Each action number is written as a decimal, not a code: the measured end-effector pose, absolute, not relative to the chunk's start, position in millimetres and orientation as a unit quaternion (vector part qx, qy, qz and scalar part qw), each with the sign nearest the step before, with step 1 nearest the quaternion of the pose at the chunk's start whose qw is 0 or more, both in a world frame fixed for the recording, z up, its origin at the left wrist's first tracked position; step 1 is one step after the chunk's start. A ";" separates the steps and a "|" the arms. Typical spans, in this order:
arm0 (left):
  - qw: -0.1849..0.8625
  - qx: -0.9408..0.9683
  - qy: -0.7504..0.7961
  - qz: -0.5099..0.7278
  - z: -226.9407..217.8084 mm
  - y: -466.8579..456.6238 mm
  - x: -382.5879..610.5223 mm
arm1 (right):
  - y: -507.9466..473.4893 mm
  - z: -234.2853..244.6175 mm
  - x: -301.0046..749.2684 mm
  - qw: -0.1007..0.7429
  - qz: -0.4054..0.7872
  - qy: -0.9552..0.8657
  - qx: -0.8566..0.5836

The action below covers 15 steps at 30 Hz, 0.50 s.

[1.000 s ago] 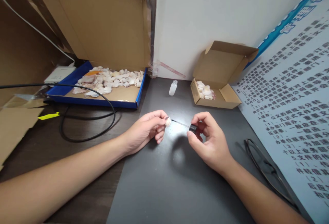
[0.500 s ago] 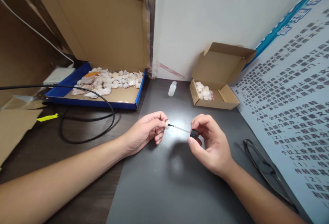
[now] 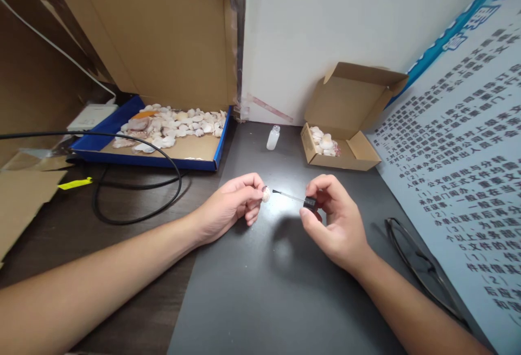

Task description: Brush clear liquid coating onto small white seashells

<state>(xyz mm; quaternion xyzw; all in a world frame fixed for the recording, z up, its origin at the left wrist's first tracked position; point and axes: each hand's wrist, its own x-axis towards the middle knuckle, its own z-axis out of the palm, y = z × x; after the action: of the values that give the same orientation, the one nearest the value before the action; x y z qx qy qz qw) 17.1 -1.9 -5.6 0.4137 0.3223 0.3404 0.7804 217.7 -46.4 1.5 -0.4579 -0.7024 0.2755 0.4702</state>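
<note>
Dark eyeglasses lie on the grey mat at the right, near the lower edge of a light blue poster printed with dark lettering and topped by a brighter blue band. A white wall rises behind, a reddish strip of tape slanting across its foot. At the left, a black cable loops over the wood-grained bench, just beside a yellow tag. A flat cardboard piece lies near it. Farther back, a white cord runs down to a white device.
</note>
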 end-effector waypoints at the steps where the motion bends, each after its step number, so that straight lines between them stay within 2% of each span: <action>1: 0.781 0.414 0.322 0.340 -5.5 -1.9 17.2 | -46.5 1.9 217.8 0.474 0.282 -0.705 -0.446; 15: 0.780 0.416 0.319 0.342 -7.1 -2.4 16.0 | -48.4 3.8 216.9 0.462 0.278 -0.716 -0.443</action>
<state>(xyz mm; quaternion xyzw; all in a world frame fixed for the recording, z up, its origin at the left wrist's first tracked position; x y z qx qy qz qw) 16.0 -2.4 -7.1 0.4164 0.3188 0.3423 0.7796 216.9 -48.4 3.8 -0.4432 -0.7159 0.2781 0.4622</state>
